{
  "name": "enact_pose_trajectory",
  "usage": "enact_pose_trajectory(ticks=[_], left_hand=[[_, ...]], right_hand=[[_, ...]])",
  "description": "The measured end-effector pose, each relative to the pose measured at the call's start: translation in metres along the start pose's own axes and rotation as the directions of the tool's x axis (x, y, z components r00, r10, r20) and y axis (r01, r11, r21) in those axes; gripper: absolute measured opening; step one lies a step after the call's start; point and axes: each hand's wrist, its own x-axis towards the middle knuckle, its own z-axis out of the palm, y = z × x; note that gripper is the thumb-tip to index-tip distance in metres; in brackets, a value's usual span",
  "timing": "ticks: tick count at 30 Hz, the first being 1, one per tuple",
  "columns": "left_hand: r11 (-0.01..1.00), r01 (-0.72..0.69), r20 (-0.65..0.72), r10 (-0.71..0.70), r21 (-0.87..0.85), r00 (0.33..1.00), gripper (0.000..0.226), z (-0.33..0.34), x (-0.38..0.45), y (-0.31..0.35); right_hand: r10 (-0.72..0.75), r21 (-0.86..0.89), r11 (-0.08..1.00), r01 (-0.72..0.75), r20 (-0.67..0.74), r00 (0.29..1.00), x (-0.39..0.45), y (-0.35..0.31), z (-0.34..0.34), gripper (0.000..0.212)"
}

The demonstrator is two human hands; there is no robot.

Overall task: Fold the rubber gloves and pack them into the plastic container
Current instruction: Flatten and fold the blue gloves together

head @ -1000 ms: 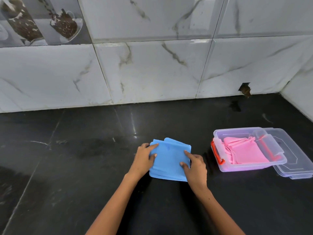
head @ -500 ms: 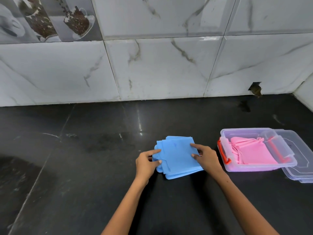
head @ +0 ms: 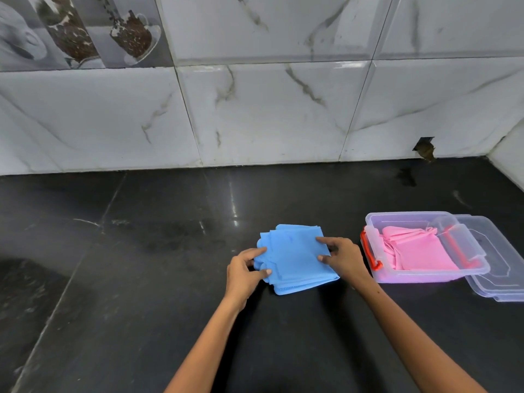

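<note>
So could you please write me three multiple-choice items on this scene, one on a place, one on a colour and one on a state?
1. Where does the plastic container stand?
A. right of the blue gloves
B. left of them
C. on top of them

2. What colour are the gloves inside the container?
A. yellow
B. pink
C. green

3. How is the container?
A. lid clipped on
B. upside down
C. open, lid off

Key: 1 A, it stands on the counter right of the blue gloves, which the left hand and right hand pinch. 2 B, the pink gloves lie inside. 3 C, the lid lies beside and partly under it.
</note>
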Motion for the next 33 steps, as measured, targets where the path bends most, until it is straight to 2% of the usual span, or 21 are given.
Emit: enact_pose_trajectory(ticks=[7, 11, 21, 28, 33], left_hand=[[0.998, -0.062, 0.022, 0.062, -0.029, 0.998, 0.052, -0.006, 0.002, 0.01], [0.996, -0.07, 0.022, 0.071, -0.051, 0.997, 0.051, -0.014, -0.002, 0.016], [0.982, -0.153, 0.069, 0.161, -0.109, 0.984, 0.051, -0.028, -0.016, 0.074], [0.967, -0.235, 0.153, 0.249, -0.101, 0.956, 0.051, 0.035, -0.026, 0.119], [0.971, -0.229, 0.203, 0.239, -0.068, 0.95, 0.053, 0.102, -0.028, 0.136]], right_hand=[[-0.007, 0.099, 0.995, 0.011, -0.034, 0.999, -0.008, -0.004, -0.007, 0.046], [-0.056, 0.117, 0.991, 0.063, -0.063, 0.996, -0.015, -0.012, -0.008, 0.047], [-0.139, 0.298, 0.937, 0.18, -0.152, 0.979, -0.034, -0.04, -0.054, 0.046], [-0.08, 0.364, 0.92, 0.147, -0.194, 0.978, -0.051, -0.014, -0.13, 0.045], [-0.03, 0.356, 0.929, 0.105, -0.209, 0.977, -0.053, 0.029, -0.177, 0.044]])
